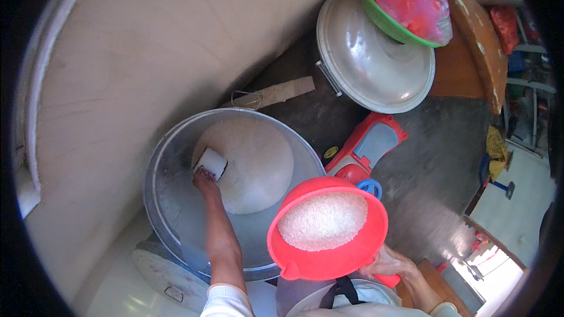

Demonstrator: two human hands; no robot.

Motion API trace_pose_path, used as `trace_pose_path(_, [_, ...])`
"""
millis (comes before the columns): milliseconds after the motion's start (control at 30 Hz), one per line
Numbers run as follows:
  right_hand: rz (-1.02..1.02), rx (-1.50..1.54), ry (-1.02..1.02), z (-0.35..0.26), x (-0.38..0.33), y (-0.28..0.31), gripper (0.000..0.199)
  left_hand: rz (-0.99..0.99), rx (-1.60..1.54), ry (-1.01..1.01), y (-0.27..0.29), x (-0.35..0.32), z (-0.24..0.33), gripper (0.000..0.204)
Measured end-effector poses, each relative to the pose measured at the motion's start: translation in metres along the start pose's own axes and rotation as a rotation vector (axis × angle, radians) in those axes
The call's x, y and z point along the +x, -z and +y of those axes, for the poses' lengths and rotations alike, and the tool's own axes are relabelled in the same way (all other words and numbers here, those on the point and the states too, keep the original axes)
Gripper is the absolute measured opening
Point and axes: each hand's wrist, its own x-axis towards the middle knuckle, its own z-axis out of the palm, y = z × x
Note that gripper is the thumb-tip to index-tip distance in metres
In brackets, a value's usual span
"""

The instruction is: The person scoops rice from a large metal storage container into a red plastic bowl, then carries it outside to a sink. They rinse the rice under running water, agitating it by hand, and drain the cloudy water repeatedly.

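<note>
My left hand (205, 178) reaches down into a large metal pot (158, 199) and grips a white cup (212, 163). The cup is over a broad mound of rice (255, 164) at the pot's bottom, and its far side touches or nearly touches the grains. In front of me, to the right of the pot, my right hand (389, 262) holds a red plastic bowl (317, 263) by its rim near a red handle. White rice (323, 221) fills the middle of this bowl, which tilts slightly toward me.
A red toy ride-on car (364, 149) with a blue steering wheel stands beyond the bowl. Farther back are a big metal lid (376, 64), a green basin (382, 14) with a pink plastic bag, and a wooden plank (282, 92). A wall (147, 47) rises at the left.
</note>
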Motion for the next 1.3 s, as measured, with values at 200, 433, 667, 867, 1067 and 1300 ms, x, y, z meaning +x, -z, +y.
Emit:
trace_pose_path(200, [-0.008, -0.025, 0.069, -0.007, -0.002, -0.007, 0.045, -0.114, 0.078, -0.207, 0.010, -0.102, 0.010, 0.017])
trace_pose_path(433, [-0.040, -0.029, 0.201, 0.003, -0.003, -0.004, 0.048, -0.344, 0.124, -0.452, 0.062, -0.242, 0.053, 0.017])
trace_pose_path(667, [-0.049, -0.097, 0.222, 0.008, 0.002, -0.003, 0.021, -0.543, 0.427, -0.622, 0.088, -0.359, 0.157, 0.019])
trace_pose_path(867, [-0.064, -0.103, 0.272, 0.012, 0.002, 0.001, 0.016, -0.714, 0.947, -0.989, 0.068, -0.413, 0.215, 0.013])
trace_pose_path(1067, [-0.074, -0.164, 0.324, 0.010, -0.005, 0.000, 0.014, -1.012, 1.446, -1.548, 0.022, -0.496, 0.208, 0.024])
trace_pose_path(1300, [-0.080, -0.075, 0.359, 0.016, -0.007, 0.004, 0.011, -1.155, 1.805, -1.715, -0.021, -0.542, 0.164, 0.026])
